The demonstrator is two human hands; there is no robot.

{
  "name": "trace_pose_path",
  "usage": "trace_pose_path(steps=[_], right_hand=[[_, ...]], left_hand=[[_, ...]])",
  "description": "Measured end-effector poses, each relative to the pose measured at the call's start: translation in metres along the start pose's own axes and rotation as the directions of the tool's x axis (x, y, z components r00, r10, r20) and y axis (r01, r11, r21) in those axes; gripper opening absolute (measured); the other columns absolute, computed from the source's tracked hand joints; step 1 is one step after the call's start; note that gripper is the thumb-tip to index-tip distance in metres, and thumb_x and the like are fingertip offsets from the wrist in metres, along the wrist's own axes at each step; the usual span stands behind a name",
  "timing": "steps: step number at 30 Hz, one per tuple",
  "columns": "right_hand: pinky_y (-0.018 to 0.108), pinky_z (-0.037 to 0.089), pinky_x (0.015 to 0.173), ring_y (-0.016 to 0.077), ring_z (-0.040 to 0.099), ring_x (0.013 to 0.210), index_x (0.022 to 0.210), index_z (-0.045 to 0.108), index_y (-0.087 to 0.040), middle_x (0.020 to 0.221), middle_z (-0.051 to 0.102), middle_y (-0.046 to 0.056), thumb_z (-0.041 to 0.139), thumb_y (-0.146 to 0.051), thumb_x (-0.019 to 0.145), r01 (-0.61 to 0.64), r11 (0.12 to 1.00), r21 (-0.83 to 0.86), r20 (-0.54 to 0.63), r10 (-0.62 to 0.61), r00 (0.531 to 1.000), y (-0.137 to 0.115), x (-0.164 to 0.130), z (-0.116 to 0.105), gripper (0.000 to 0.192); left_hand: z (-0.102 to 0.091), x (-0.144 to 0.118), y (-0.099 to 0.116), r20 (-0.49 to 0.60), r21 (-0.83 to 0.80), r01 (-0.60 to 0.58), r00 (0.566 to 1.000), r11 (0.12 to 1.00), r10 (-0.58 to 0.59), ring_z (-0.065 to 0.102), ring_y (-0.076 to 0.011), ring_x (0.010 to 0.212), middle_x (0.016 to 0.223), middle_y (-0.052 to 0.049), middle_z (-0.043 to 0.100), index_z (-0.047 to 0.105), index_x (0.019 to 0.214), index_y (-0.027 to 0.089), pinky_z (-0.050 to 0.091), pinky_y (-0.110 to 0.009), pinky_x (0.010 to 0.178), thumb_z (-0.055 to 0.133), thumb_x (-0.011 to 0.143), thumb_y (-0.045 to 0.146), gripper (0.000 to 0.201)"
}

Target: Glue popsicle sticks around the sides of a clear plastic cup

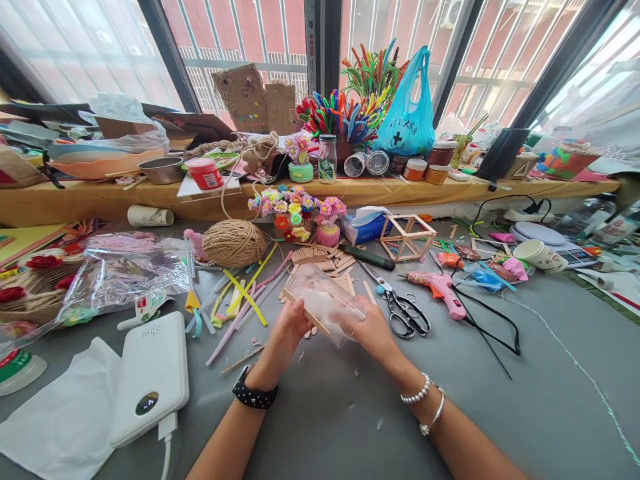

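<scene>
A cluttered grey table [500, 400] lay under windows. Left hand [286, 333] and right hand [370, 330] both gripped a clear bag [325, 303], beside scissors [400, 307].

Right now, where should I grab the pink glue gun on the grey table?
Grip the pink glue gun by its handle, the part angling toward the person, coming from above. It lies flat on the grey table, nozzle pointing left, and its black cord trails from the handle end, so mind that.
</scene>
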State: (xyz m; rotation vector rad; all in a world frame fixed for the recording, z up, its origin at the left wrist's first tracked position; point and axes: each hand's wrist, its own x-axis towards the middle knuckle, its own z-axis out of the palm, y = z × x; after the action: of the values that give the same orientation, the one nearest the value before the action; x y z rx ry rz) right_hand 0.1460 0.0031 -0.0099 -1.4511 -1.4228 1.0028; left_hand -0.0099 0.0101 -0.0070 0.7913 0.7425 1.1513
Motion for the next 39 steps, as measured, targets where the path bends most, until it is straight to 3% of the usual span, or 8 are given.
trace_pose_path(steps=[11, 17, 23, 27, 32, 35, 39], right_hand=[[0.025, 0.044, 0.06, 0.0139, 0.055, 0.064, 0.072, 0.067, -0.016, 0.077, 0.061, 0.003, 0.065, -0.035, 0.061, -0.046, 0.996, 0.08, -0.04, 0.05, 0.998, -0.001, 0.0, -0.002, 0.021], [0.026, 0.045, 0.059, 0.0164, 0.058, 0.07, 0.084, 0.067, -0.014, 0.084, 0.06, 0.006, 0.061, -0.035, 0.065, -0.081, 0.993, 0.082, 0.009, 0.08, 0.997, -0.011, -0.002, -0.003, 0.029], [0.027, 0.046, 0.067, 0.0176, 0.058, 0.075, 0.078, 0.067, -0.014, 0.086, 0.063, 0.006, 0.06, -0.032, 0.064, -0.045, 0.998, 0.047, 0.039, 0.043, 0.998, -0.012, -0.001, -0.006, 0.023], [0.031, 0.045, 0.076, 0.0206, 0.059, 0.084, 0.089, 0.067, -0.014, 0.094, 0.065, 0.008, 0.057, -0.034, 0.067, -0.009, 0.997, 0.072, 0.085, 0.003, 0.996, -0.009, 0.002, -0.007, 0.031], [0.033, 0.045, 0.077, 0.022, 0.06, 0.086, 0.098, 0.067, -0.016, 0.098, 0.065, 0.007, 0.057, -0.034, 0.068, 0.001, 0.998, 0.057, 0.083, -0.006, 0.997, -0.012, 0.0, -0.008, 0.036], [0.033, 0.043, 0.082, 0.0225, 0.057, 0.092, 0.097, 0.068, -0.02, 0.101, 0.065, 0.007, 0.06, -0.034, 0.067, 0.029, 0.999, 0.044, 0.075, -0.032, 0.997, -0.013, 0.0, -0.008, 0.034], [0.033, 0.043, 0.08, 0.0224, 0.057, 0.09, 0.093, 0.069, -0.019, 0.097, 0.064, 0.007, 0.062, -0.032, 0.066, -0.027, 0.999, 0.03, 0.031, 0.026, 0.999, -0.009, 0.0, -0.005, 0.031]], left_hand=[[0.002, -0.003, 0.0, 0.078, 0.018, -0.013, 0.997, 1.0, 0.011, 0.062, -0.0243, 0.095, 0.103, -0.007, 0.066, 0.05, 0.106, 0.02, 0.048, -0.035, 0.081, 0.064, 0.069, 0.041, 0.045], [0.005, -0.002, 0.0, 0.018, 0.012, -0.04, 0.999, 0.999, 0.04, 0.062, -0.0255, 0.094, 0.098, -0.008, 0.067, 0.053, 0.102, 0.018, 0.049, -0.034, 0.076, 0.066, 0.066, 0.042, 0.045], [0.006, -0.002, 0.001, -0.052, -0.001, -0.086, 0.995, 0.996, 0.086, 0.062, -0.0249, 0.094, 0.098, -0.009, 0.067, 0.055, 0.103, 0.016, 0.05, -0.03, 0.071, 0.064, 0.066, 0.045, 0.047], [0.005, -0.001, 0.002, -0.065, -0.009, -0.099, 0.993, 0.995, 0.098, 0.062, -0.0234, 0.094, 0.102, -0.008, 0.066, 0.054, 0.104, 0.017, 0.05, -0.029, 0.073, 0.066, 0.066, 0.043, 0.048], [0.007, -0.002, 0.004, -0.047, -0.015, -0.091, 0.995, 0.996, 0.09, 0.062, -0.0221, 0.093, 0.098, -0.007, 0.067, 0.053, 0.103, 0.017, 0.049, -0.028, 0.073, 0.065, 0.068, 0.042, 0.045], [0.008, -0.003, 0.004, -0.02, -0.022, -0.064, 0.998, 0.998, 0.063, 0.062, -0.0217, 0.092, 0.097, -0.007, 0.067, 0.052, 0.102, 0.017, 0.049, -0.027, 0.072, 0.065, 0.067, 0.042, 0.045], [0.008, -0.003, 0.001, 0.018, -0.014, -0.035, 0.999, 0.999, 0.035, 0.062, -0.0237, 0.093, 0.099, -0.008, 0.067, 0.05, 0.105, 0.019, 0.049, -0.029, 0.072, 0.067, 0.066, 0.042, 0.049]])
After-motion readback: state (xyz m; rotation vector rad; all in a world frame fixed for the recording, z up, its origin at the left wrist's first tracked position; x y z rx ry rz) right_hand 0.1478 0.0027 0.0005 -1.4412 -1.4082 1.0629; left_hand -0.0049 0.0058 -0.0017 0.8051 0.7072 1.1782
